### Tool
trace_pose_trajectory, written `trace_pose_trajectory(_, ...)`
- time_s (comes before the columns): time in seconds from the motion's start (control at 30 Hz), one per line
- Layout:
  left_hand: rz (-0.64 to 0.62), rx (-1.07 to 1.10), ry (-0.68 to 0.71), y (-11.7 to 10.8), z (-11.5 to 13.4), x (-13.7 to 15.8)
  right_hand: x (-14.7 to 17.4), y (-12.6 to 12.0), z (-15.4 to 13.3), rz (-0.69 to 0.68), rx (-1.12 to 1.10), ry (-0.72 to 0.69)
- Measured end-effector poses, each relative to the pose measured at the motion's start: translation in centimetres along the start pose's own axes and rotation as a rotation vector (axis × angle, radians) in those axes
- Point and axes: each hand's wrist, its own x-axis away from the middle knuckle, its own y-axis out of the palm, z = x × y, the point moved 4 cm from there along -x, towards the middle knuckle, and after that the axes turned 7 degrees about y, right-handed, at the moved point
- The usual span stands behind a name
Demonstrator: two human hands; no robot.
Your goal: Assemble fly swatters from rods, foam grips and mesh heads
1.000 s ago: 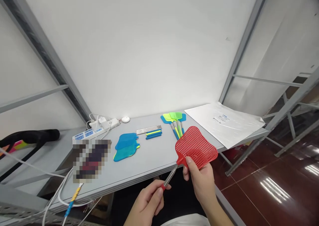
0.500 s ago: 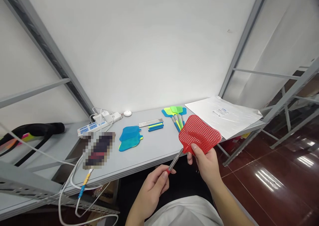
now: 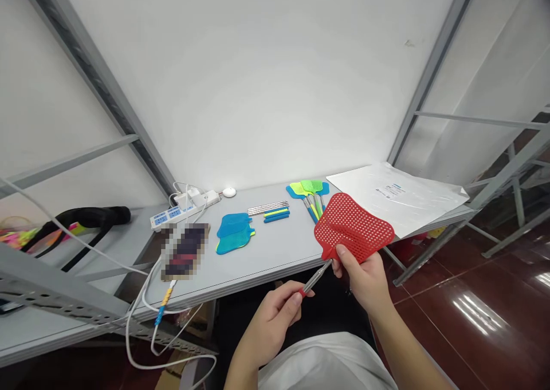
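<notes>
My right hand (image 3: 365, 281) pinches a red perforated fly swatter head (image 3: 354, 229), thumb on top and fingers underneath. My left hand (image 3: 275, 315) is closed round the red grip (image 3: 302, 292) of a metal rod (image 3: 317, 276). The rod's far end meets the narrow neck of the head, partly hidden behind it; whether it sits inside the socket I cannot tell. Behind the hands on the table lie blue swatter heads (image 3: 235, 232) with yellow edges showing beneath, several bare metal rods (image 3: 268, 208), and blue and yellow handle grips (image 3: 276, 215).
Several assembled green and blue fly swatters (image 3: 310, 189) lie fanned near the wall. A white package (image 3: 387, 195) covers the table's right end. On the left are a power strip (image 3: 174, 213), a pixelated flat device (image 3: 187, 252), trailing white cables (image 3: 129, 344) and a black strap-like object (image 3: 94, 215).
The view has turned a little, so everything sits further right in the picture. The rod's end now passes behind the head's neck, where before its tip showed in front. Both grips stay.
</notes>
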Motion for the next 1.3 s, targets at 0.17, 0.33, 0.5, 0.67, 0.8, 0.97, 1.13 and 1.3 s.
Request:
trace_pose_trajectory(0.17,0.01,0.008,0.001,-0.06,-0.05,0.04,0.12,-0.21,-0.16,-0.003,-0.022,-0.009)
trace_pose_trajectory(0.33,0.014,0.017,-0.007,-0.09,-0.13,0.1,0.06,-0.11,-0.12,-0.01,-0.037,-0.014)
trace_pose_trajectory(0.5,0.029,0.023,0.004,-0.14,-0.14,0.09,0.07,-0.18,-0.06,0.032,-0.06,-0.017)
trace_pose_trajectory(0.67,0.047,0.032,0.009,-0.38,-0.33,0.16,-0.01,-0.08,-0.01,0.023,-0.09,-0.011)
trace_pose_trajectory(0.8,0.037,0.025,0.002,-0.34,-0.07,0.21,0.09,0.03,0.07,0.025,-0.096,-0.01)
trace_pose_trajectory(0.97,-0.008,0.077,-0.023,-0.09,0.09,0.26,0.18,0.14,0.05,0.006,-0.096,-0.016)
trace_pose_trajectory(1.13,-0.073,0.227,-0.037,0.41,-0.46,0.21,0.17,0.23,-0.16,-0.052,-0.093,0.009)
trace_pose_trajectory(1.3,-0.06,0.232,-0.043,0.46,-0.64,0.06,0.03,0.18,0.02,-0.125,-0.059,0.034)
